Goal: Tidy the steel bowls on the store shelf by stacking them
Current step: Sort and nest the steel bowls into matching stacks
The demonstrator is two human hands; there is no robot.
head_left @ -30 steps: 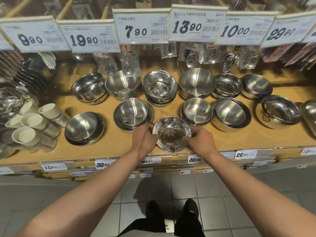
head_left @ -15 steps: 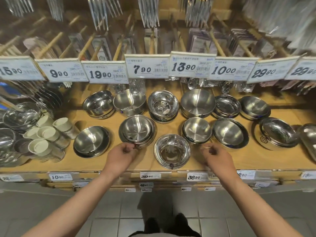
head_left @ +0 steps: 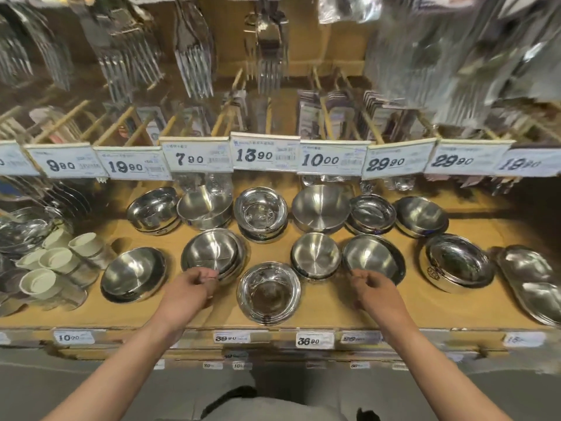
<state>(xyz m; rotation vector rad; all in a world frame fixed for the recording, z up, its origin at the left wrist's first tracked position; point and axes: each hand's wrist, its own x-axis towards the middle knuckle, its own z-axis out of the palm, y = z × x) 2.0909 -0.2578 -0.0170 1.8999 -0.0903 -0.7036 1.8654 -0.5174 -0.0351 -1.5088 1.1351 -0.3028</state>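
The left hand (head_left: 189,288) was seen low in the frame, left of centre, fingers loosely curled, nothing held, fingertips right at the near rim of the stacked bowls (head_left: 214,256); actual contact couldn't be told. The right hand (head_left: 375,288), right of centre, was likewise loosely curled and empty, just in front of the wide bowl (head_left: 375,259). Between them, at lower centre near the shelf (head_left: 318,311) edge, the front bowl (head_left: 268,293) was parked, mouth up, round, so no long axis really. Probably the next bowl should be gripped by opposite rims, kept level, and lowered onto a same-size one so it nests without scraping.
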